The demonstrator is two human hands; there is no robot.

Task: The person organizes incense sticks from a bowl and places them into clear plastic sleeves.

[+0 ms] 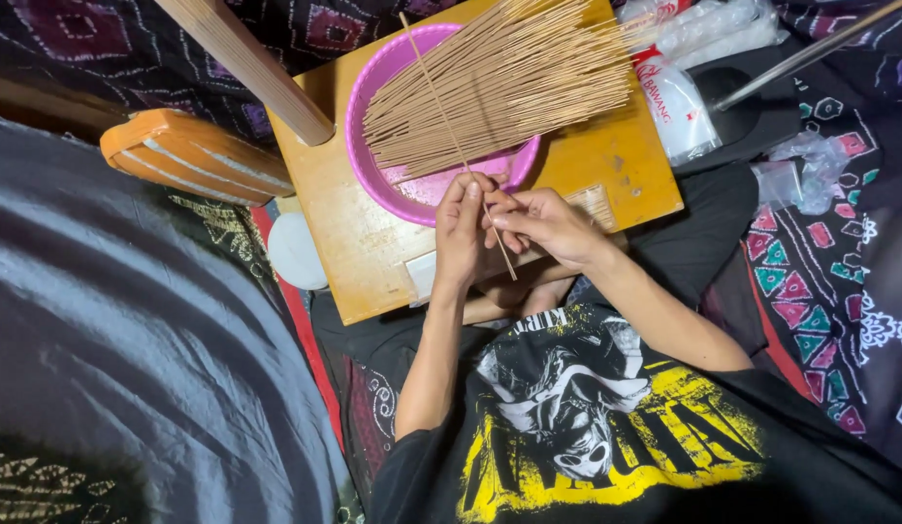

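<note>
Stick [458,146] (seemingly pinched) pointing up-left, away.

An orange-and-white striped paddle-shaped object [194,155] lies left of the wooden counter [621,160]; a white round lid [294,250] sits just beside the counter's lower left edge; clear plastic bags [708,29] lie at upper right; a small clear wrapper [805,170] rests on patterned cloth [820,262]; grey fabric [121,340] covers the left.

The round pink plastic bowl [373,160] and the big fan of thin tan sticks [499,82] fill the middle of the yellow wooden board [344,252]. A thick wooden pole [252,68] blocks the board's far left corner. Bare board shows on the left side and near the right edge, where a hand could pass.
</note>
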